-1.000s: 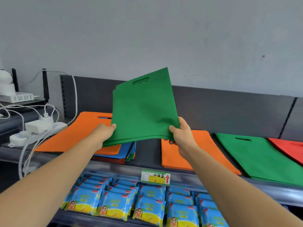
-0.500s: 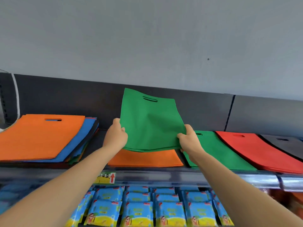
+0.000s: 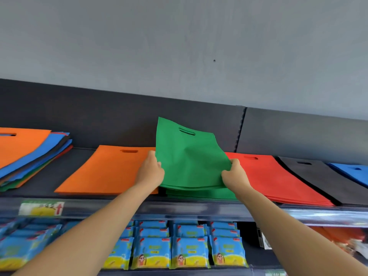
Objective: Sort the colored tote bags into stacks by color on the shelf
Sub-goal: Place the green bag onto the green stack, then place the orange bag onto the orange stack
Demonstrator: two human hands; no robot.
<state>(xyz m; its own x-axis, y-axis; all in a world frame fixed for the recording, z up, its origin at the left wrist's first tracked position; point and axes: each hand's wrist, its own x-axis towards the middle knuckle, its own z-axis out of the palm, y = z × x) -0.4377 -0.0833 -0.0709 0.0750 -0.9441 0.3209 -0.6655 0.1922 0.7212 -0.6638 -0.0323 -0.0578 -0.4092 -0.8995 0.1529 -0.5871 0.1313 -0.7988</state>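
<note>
Left hand (image 3: pixel 150 172) and right hand (image 3: pixel 234 176) each pinch near corner of flat green fabric tote bag (image 3: pixel 189 156), far end tilted up for lowering onto green stack (image 3: pixel 199 193) directly beneath hands on dark shelf (image 3: pixel 87 156). Orange stack (image 3: pixel 105 170) left of left hand, red stack (image 3: pixel 274 176) right of right hand.

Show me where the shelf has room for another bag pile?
Bare shelf shows between the mixed pile and the orange stack. Right of the green bags, red stack, black stack and blue stack lie edge to edge: crowded.
</note>
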